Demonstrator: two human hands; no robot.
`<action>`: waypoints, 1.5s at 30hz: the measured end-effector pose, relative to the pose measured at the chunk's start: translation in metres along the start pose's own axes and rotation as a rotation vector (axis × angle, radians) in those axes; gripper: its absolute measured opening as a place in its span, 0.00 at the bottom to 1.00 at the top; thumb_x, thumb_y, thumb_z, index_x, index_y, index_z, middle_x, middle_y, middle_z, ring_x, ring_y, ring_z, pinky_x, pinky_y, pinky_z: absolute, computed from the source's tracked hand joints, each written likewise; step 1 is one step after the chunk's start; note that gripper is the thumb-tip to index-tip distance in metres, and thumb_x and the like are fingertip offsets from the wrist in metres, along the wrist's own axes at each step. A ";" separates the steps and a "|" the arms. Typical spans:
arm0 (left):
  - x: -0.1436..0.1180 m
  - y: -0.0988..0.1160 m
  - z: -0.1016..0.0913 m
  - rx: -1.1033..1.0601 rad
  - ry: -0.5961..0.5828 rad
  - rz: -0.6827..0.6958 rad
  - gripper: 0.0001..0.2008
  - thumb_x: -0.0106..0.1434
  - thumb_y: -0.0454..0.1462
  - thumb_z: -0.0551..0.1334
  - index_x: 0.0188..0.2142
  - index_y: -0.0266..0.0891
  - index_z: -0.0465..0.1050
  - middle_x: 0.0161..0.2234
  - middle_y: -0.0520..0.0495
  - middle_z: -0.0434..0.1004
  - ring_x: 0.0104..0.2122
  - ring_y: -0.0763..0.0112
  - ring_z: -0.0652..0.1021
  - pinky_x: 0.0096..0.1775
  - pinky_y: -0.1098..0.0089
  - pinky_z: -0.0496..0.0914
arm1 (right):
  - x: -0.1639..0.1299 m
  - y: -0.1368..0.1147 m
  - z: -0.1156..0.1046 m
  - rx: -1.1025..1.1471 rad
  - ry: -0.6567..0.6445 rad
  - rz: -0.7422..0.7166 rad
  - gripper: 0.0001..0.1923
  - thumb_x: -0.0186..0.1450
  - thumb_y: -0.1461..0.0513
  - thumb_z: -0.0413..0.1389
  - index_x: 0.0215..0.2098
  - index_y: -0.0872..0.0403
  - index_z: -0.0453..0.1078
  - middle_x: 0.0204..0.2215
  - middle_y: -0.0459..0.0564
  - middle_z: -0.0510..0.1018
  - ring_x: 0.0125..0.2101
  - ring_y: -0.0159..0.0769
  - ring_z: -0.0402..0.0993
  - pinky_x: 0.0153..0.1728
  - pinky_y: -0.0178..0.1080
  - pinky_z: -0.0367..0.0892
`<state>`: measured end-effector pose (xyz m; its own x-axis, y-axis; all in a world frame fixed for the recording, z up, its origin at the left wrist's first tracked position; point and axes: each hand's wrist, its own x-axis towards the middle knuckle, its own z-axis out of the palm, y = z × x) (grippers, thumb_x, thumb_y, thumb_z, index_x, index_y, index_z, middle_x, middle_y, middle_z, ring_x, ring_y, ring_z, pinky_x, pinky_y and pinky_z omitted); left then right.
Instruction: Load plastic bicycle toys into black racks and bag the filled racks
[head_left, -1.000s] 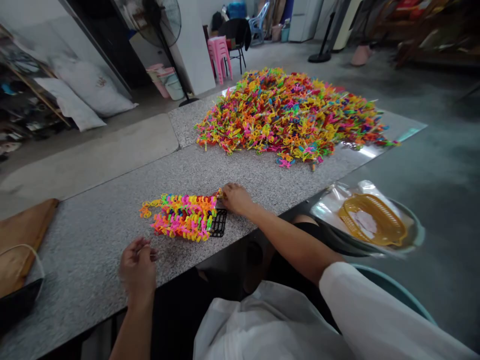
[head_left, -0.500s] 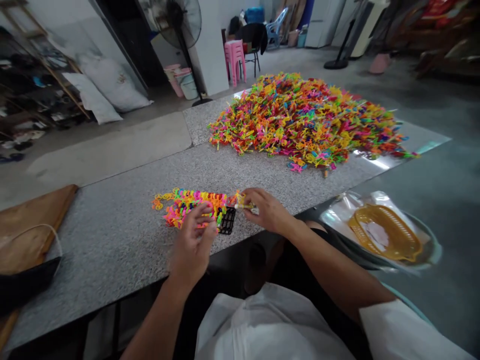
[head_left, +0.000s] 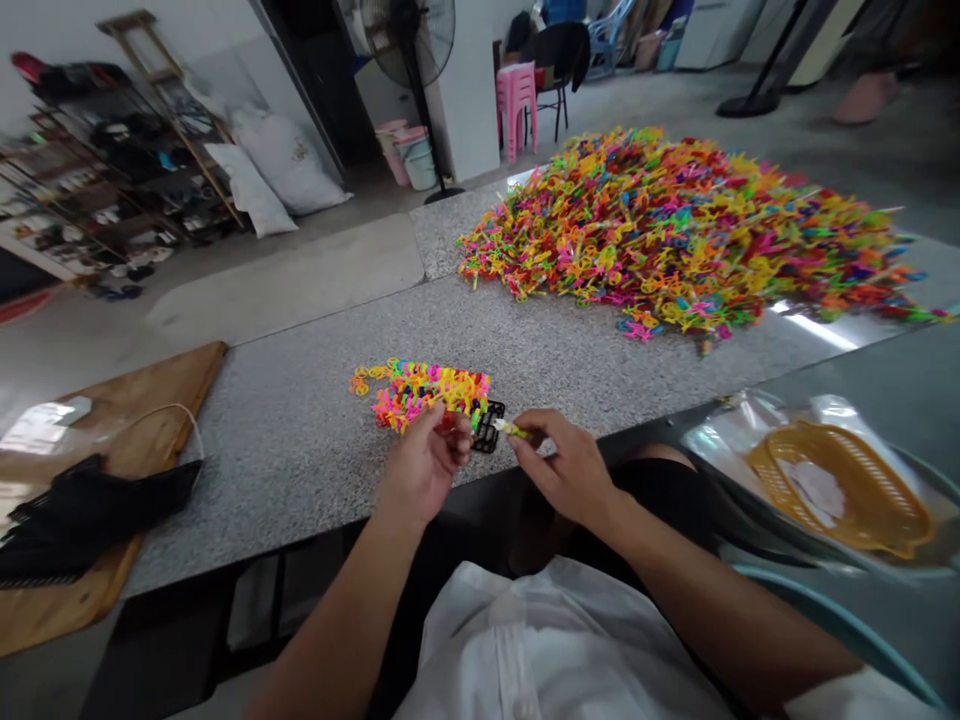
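My right hand (head_left: 566,460) pinches a small yellow plastic toy piece (head_left: 517,431) with a whitish end, held at the right edge of a black grid rack (head_left: 489,430). Rows of small bright plastic pieces (head_left: 431,390) in pink, yellow, orange and green fill the rack's left part; the bare black grid shows at its right end. My left hand (head_left: 424,460) is at the rack's near side, its fingers curled toward the thumb. Something red shows between them, too small to make out, and the hand covers part of the rows.
A big heap of similar colourful pieces (head_left: 675,230) lies farther back on the grey stone table (head_left: 300,420). At left are a wooden board (head_left: 172,400) and a black bag (head_left: 97,510). A yellow plastic basket (head_left: 847,480) on clear plastic is at the right, below the table edge.
The view has swung left, so everything sits farther right. My left hand has turned, its fingers curling in by the rack. My right hand has brought its piece lower, beside the bare grid.
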<state>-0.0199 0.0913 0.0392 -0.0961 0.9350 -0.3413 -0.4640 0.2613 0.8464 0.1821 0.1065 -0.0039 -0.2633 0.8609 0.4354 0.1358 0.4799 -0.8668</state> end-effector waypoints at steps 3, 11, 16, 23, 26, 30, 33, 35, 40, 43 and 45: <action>-0.001 -0.010 0.006 -0.074 0.017 0.043 0.22 0.60 0.52 0.75 0.37 0.40 0.71 0.32 0.53 0.78 0.26 0.75 0.76 0.27 0.72 0.68 | -0.010 0.001 0.027 0.289 0.001 0.202 0.09 0.74 0.51 0.62 0.45 0.47 0.74 0.34 0.47 0.80 0.30 0.36 0.75 0.32 0.39 0.72; -0.001 -0.029 0.012 -0.141 0.044 0.049 0.22 0.55 0.47 0.80 0.39 0.40 0.74 0.33 0.54 0.77 0.30 0.75 0.76 0.28 0.73 0.67 | 0.001 0.012 0.044 0.650 -0.017 0.408 0.20 0.66 0.44 0.70 0.42 0.48 0.74 0.31 0.44 0.80 0.25 0.32 0.72 0.27 0.36 0.71; -0.001 -0.033 0.012 -0.154 0.015 0.017 0.23 0.54 0.48 0.80 0.35 0.39 0.72 0.28 0.55 0.74 0.26 0.77 0.74 0.27 0.74 0.67 | 0.002 0.016 0.041 0.729 -0.055 0.459 0.21 0.65 0.44 0.71 0.40 0.49 0.76 0.31 0.45 0.82 0.25 0.32 0.73 0.26 0.36 0.72; -0.004 -0.035 0.010 -0.103 -0.084 -0.013 0.23 0.55 0.50 0.79 0.29 0.38 0.71 0.23 0.55 0.71 0.23 0.76 0.73 0.26 0.73 0.71 | -0.001 0.014 0.041 0.925 -0.094 0.534 0.21 0.62 0.45 0.74 0.37 0.50 0.75 0.27 0.42 0.78 0.22 0.29 0.71 0.23 0.33 0.70; -0.004 -0.035 0.007 -0.113 -0.092 -0.017 0.22 0.55 0.48 0.80 0.29 0.38 0.73 0.24 0.53 0.74 0.24 0.75 0.74 0.28 0.72 0.72 | -0.003 0.012 0.040 0.953 -0.092 0.556 0.22 0.62 0.45 0.74 0.37 0.50 0.75 0.27 0.42 0.78 0.21 0.29 0.70 0.23 0.33 0.71; -0.007 -0.036 0.004 -0.124 -0.072 0.035 0.19 0.53 0.45 0.82 0.31 0.36 0.77 0.28 0.51 0.78 0.27 0.75 0.77 0.31 0.74 0.74 | -0.005 0.007 0.038 1.000 -0.062 0.587 0.21 0.61 0.47 0.75 0.37 0.50 0.76 0.27 0.42 0.79 0.21 0.29 0.70 0.22 0.32 0.71; -0.010 -0.037 0.006 -0.083 -0.092 0.103 0.18 0.56 0.45 0.81 0.33 0.36 0.79 0.29 0.49 0.79 0.30 0.73 0.79 0.35 0.70 0.76 | -0.005 0.002 0.036 1.044 -0.040 0.596 0.20 0.61 0.49 0.76 0.37 0.51 0.76 0.25 0.42 0.79 0.20 0.28 0.71 0.21 0.32 0.72; -0.013 -0.038 0.008 -0.058 -0.105 0.163 0.18 0.58 0.46 0.79 0.34 0.36 0.80 0.30 0.49 0.80 0.30 0.71 0.80 0.38 0.67 0.78 | -0.006 -0.002 0.035 1.061 -0.028 0.594 0.19 0.62 0.50 0.75 0.37 0.51 0.76 0.25 0.42 0.79 0.19 0.28 0.71 0.21 0.32 0.73; -0.019 -0.050 0.008 -0.014 -0.061 0.295 0.17 0.63 0.48 0.77 0.35 0.37 0.80 0.31 0.48 0.81 0.33 0.67 0.82 0.39 0.64 0.80 | -0.007 -0.009 0.037 1.024 0.026 0.591 0.19 0.63 0.49 0.75 0.38 0.52 0.76 0.26 0.42 0.80 0.20 0.28 0.73 0.22 0.32 0.74; -0.019 -0.061 0.005 0.034 -0.002 0.338 0.16 0.65 0.49 0.75 0.37 0.39 0.80 0.34 0.47 0.82 0.36 0.66 0.83 0.41 0.65 0.80 | -0.009 -0.010 0.039 0.950 0.064 0.568 0.20 0.63 0.48 0.74 0.38 0.52 0.75 0.25 0.41 0.79 0.20 0.29 0.73 0.22 0.33 0.74; -0.018 -0.068 0.002 0.066 0.036 0.365 0.16 0.66 0.50 0.74 0.39 0.40 0.80 0.37 0.46 0.83 0.39 0.66 0.83 0.43 0.65 0.80 | -0.010 -0.010 0.042 0.892 0.089 0.548 0.21 0.64 0.47 0.74 0.38 0.52 0.75 0.26 0.42 0.79 0.20 0.29 0.73 0.22 0.33 0.73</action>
<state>0.0154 0.0574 -0.0110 -0.2765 0.9607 -0.0255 -0.3356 -0.0716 0.9393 0.1432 0.0859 -0.0097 -0.3023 0.9494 -0.0857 -0.5474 -0.2465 -0.7997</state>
